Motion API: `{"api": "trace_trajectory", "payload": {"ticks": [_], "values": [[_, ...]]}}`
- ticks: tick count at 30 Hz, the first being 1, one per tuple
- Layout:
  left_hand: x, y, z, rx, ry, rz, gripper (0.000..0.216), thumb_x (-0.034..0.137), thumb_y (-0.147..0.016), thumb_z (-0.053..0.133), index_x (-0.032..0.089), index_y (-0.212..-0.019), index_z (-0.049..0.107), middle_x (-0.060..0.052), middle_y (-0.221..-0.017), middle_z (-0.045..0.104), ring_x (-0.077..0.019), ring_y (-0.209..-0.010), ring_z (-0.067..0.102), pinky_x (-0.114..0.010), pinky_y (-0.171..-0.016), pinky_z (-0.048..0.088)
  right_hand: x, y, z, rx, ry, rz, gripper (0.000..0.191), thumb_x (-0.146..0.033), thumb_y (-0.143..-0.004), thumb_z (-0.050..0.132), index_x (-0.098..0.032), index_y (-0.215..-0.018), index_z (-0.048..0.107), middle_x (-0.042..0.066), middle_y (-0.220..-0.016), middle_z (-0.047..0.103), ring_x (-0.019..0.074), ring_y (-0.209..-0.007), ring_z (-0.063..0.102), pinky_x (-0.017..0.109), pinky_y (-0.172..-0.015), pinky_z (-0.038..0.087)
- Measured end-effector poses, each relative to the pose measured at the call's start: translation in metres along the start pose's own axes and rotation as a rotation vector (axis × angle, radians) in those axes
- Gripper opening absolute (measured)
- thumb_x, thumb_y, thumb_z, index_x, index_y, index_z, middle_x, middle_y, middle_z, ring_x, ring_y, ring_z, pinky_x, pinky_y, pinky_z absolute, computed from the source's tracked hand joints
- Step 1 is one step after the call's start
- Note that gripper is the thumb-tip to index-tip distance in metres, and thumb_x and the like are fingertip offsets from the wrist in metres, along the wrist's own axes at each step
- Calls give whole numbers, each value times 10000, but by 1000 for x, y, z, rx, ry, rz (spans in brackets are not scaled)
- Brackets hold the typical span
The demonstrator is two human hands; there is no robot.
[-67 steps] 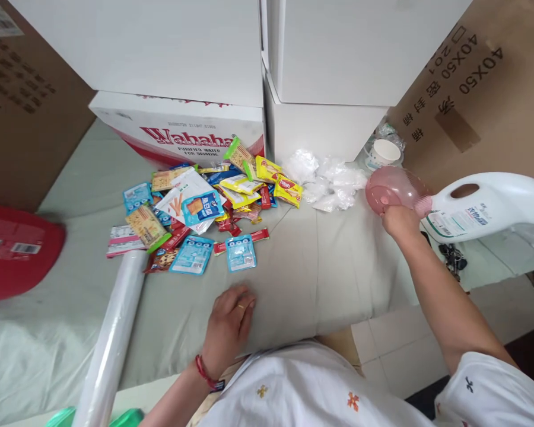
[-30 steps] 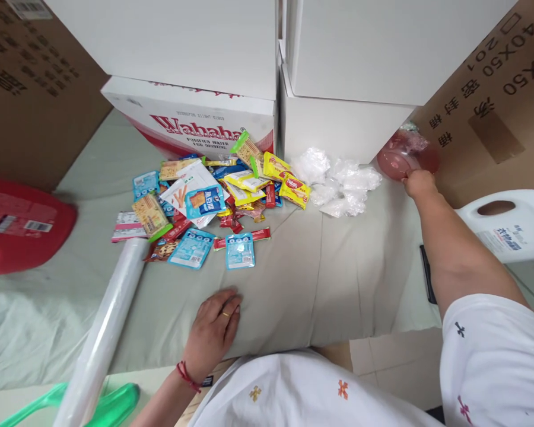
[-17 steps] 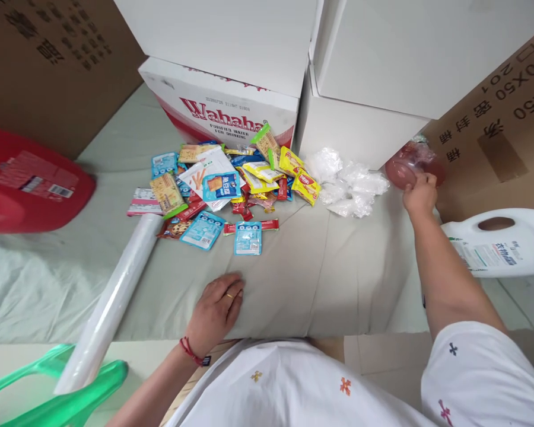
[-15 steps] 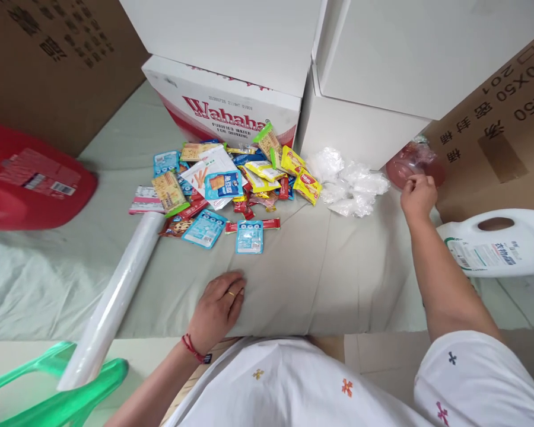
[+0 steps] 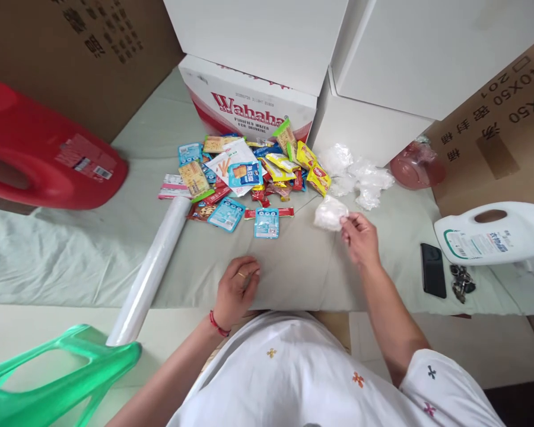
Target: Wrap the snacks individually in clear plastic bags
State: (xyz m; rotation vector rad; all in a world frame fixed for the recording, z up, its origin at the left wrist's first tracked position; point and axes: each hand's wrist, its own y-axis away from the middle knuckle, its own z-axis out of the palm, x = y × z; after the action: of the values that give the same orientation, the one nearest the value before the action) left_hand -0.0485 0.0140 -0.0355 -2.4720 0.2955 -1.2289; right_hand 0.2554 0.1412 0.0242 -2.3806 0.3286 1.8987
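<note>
My right hand (image 5: 361, 240) pinches the edge of a small crumpled clear plastic bag (image 5: 329, 214) just above the table. My left hand (image 5: 235, 287) rests near the table's front edge, its fingers loosely curled with nothing visible in them. In front of it lie a blue snack packet (image 5: 266, 223) and a thin red-wrapped stick (image 5: 285, 212). Behind these is a heap of snack packets, including a yellow wafer packet (image 5: 318, 179) and a cracker packet with green ends (image 5: 194, 179). More crumpled clear plastic bags (image 5: 368, 182) lie beyond my right hand.
A white Wahaha carton (image 5: 249, 112) backs the heap. At left are a red jug (image 5: 84, 160), a plastic film roll (image 5: 153, 267) and a green stool (image 5: 84, 356). At right are a pink container (image 5: 409, 166), white detergent bottle (image 5: 480, 240), phone (image 5: 433, 270) and keys (image 5: 461, 283).
My right hand has moved left and nearer from beside the pink container and now has a clear plastic bag in it. The view has shifted; my left hand stays near the front edge.
</note>
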Motion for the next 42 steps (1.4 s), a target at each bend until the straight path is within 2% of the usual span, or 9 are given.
{"api": "trace_trajectory", "payload": {"ticks": [3,8,11,14,21,26,30,36,42], "values": [[23,-6,5,-45,135,-43,117,234,-997,577,232,-1099,634,-63,-1102,666,-145,-863,672,-296,-762,586,0,57,36,-89,-466,333,455,-477,-609,928,-224,-768,585,-83,-617,441,51,-480,311,177,-399,243],[45,-25,25,-118,227,-16,400,409,-902,740,227,-1239,622,-125,-1268,615,-226,-1094,653,-356,-863,591,-3,99,62,-154,-658,551,539,-426,-550,989,-199,-717,530,-110,-574,410,14,-457,251,133,-367,208],[46,-31,34,-177,304,-51,147,337,-973,640,221,-1047,694,-76,-1054,684,-196,-998,675,-331,-865,566,-4,103,61,-150,-648,556,538,-431,-551,991,-197,-714,535,-114,-559,407,12,-447,256,135,-366,203],[47,-29,36,-183,360,-131,169,301,-1013,563,212,-947,690,-37,-874,680,-151,-797,645,-282,-739,530,-2,104,58,-144,-623,543,533,-449,-551,989,-194,-709,549,-110,-558,419,17,-455,271,144,-380,217],[54,-19,40,-175,246,-52,156,336,-927,685,219,-1026,716,-78,-1021,712,-213,-974,656,-341,-861,517,4,118,60,-196,-539,489,557,-572,-601,944,-201,-699,540,-97,-558,388,42,-490,292,172,-416,220],[49,-20,48,-139,438,-335,102,273,-908,636,206,-874,705,0,-769,649,-116,-628,521,-260,-622,417,9,126,59,-326,-444,296,504,-532,-632,940,-236,-955,689,-12,-843,637,114,-715,528,227,-591,443],[43,-24,49,-84,728,-618,225,402,-812,764,195,-845,685,23,-716,630,-103,-625,503,-245,-610,396,21,125,50,-258,-326,277,384,-478,-636,928,-224,-822,709,-23,-736,603,108,-646,477,236,-549,391],[41,-27,46,-9,1100,-872,400,427,-649,926,191,-837,662,41,-717,635,-85,-670,542,-209,-618,419,34,123,29,-96,-499,407,417,-418,-555,958,-215,-787,677,-56,-695,528,62,-550,364,215,-473,289],[46,-25,45,0,1340,-945,412,362,-639,960,213,-863,647,43,-880,671,-113,-845,631,-302,-817,583,36,128,19,-64,-461,346,460,-619,-725,839,-242,-947,697,19,-914,646,127,-719,534,247,-578,452]]}}
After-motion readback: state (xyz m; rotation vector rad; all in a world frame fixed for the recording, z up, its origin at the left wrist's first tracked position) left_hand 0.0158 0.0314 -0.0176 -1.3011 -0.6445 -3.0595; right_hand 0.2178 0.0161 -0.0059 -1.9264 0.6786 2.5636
